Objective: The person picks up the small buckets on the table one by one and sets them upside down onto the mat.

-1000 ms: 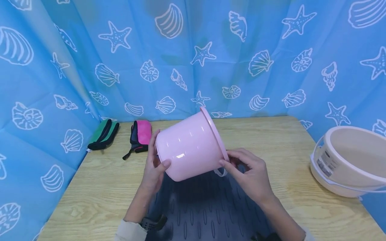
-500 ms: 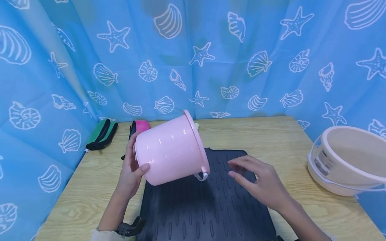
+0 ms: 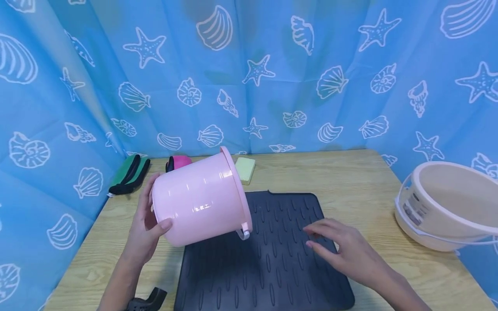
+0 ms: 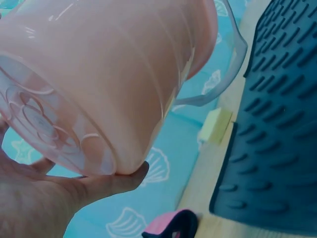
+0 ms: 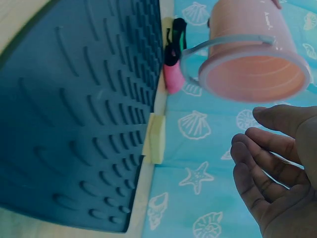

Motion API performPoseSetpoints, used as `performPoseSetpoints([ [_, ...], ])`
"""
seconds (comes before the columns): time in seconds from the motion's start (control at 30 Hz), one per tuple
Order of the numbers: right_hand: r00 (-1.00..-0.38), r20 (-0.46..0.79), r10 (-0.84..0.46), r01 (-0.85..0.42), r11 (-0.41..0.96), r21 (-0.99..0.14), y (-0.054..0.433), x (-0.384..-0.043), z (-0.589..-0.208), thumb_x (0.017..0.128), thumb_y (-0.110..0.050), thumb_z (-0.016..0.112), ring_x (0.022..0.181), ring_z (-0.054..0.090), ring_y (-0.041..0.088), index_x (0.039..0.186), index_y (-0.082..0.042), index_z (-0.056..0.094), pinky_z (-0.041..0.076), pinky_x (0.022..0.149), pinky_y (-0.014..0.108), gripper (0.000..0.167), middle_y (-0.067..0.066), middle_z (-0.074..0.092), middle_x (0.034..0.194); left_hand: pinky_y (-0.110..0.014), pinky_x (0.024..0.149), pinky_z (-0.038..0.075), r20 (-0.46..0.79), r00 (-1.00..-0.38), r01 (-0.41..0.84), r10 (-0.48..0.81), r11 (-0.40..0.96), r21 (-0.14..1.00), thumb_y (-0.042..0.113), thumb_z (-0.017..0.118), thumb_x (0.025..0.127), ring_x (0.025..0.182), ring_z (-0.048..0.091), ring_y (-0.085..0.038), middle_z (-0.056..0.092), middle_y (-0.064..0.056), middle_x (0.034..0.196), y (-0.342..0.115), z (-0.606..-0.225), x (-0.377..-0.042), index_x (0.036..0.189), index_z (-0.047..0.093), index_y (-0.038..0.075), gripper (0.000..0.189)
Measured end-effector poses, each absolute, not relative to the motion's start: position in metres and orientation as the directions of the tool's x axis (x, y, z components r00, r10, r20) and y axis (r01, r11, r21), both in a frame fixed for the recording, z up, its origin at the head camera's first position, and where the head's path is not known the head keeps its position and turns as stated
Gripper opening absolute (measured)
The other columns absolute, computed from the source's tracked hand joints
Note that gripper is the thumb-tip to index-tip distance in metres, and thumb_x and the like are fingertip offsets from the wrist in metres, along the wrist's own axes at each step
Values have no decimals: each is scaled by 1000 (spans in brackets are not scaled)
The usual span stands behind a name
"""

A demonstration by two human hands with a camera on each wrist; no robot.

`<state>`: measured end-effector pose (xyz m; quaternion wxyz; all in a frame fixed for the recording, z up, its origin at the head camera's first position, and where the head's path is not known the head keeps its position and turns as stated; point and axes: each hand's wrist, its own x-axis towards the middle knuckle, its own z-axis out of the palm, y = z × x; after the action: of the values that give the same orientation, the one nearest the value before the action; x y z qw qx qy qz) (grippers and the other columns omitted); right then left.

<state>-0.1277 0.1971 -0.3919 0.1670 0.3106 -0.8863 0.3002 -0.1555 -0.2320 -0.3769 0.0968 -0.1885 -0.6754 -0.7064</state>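
Note:
A pink plastic bucket [image 3: 198,196] is held tilted on its side above the left part of a black ridged mat [image 3: 272,255]. My left hand [image 3: 144,231] grips it at the base end, thumb on the near side and fingers around behind. The bucket's mouth faces right, and its pale handle [image 5: 228,39] hangs loose. In the left wrist view the ringed underside [image 4: 44,124] shows. My right hand [image 3: 346,248] hovers over the mat's right side with fingers loosely bent, holding nothing and apart from the bucket.
A beige bucket [image 3: 439,207] with a white handle stands at the right table edge. A pale yellow sponge [image 3: 245,169] lies behind the mat. A green-and-black item [image 3: 130,175] and a pink-and-black item [image 3: 180,162] lie at the back left. A blue shell-print curtain [image 3: 249,77] surrounds the table.
My right hand has let go of the pink bucket's rim and drawn away to the right. The left hand has carried the bucket left, uncovering the sponge and more of the mat.

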Motion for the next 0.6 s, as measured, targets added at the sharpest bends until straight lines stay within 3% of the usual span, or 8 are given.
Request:
performPoseSetpoints([
  [0.6,-757,430,-492,-643,679,-355,214,-123,-431,81,-8,82,87,66,6,109,-15,73,56,71,23,31,-9,66,103,-32,80,57,343,-936,344,77,3,939,-8,62,83,126,45,-27,29,-9,152,-267,-365,-137,160,20,28,95],
])
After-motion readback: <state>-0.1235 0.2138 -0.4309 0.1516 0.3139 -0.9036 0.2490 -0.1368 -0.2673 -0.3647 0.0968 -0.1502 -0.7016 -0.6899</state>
